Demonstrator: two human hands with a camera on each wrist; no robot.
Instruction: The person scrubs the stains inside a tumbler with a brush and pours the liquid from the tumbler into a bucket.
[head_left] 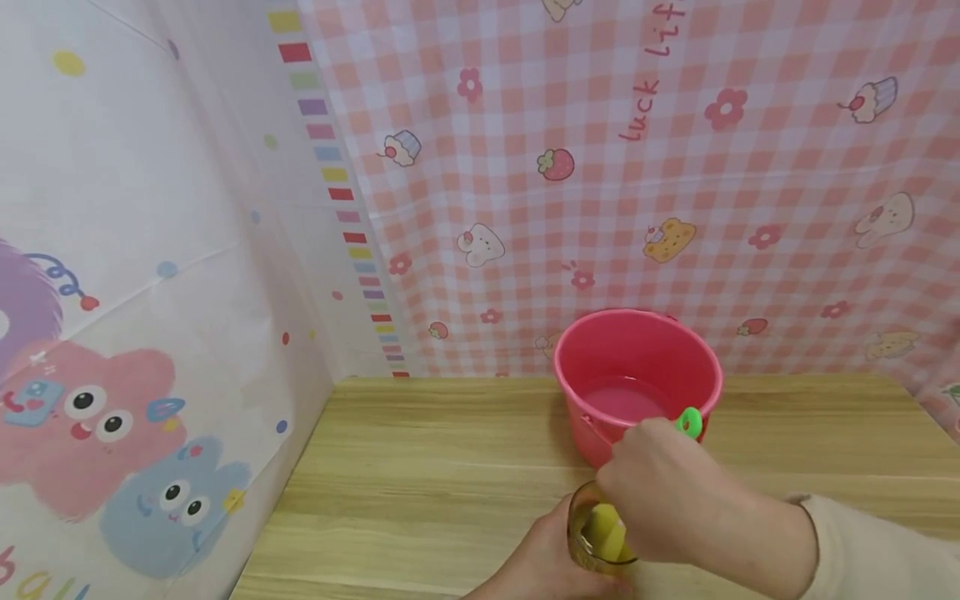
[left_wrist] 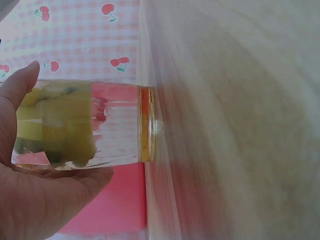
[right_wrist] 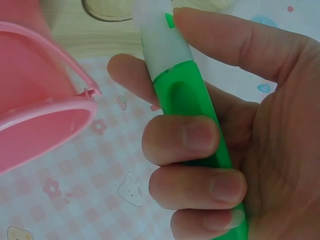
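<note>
In the head view, my left hand (head_left: pixel 542 554) grips an amber-tinted drinking glass (left_wrist: pixel 117 125) low at the front of the table. Its thumb and fingers wrap the glass's sides; the left wrist view shows its thick base close to the tabletop. My right hand (head_left: pixel 663 492) is above the glass, fingers curled around the green handle of a sponge cup brush (right_wrist: pixel 185 95) with a white neck. The brush's yellow sponge head (head_left: pixel 611 542) is down inside the glass. From the head view, my right hand hides most of the handle; only its green loop end shows.
A pink bucket (head_left: pixel 637 350) with a carrying handle stands just behind the glass and my right hand. Under everything is a wood-grain table (head_left: pixel 420 483). A pink checked cloth (head_left: pixel 525 208) hangs behind, and a white cartoon-print sheet (head_left: pixel 187 308) borders the left side.
</note>
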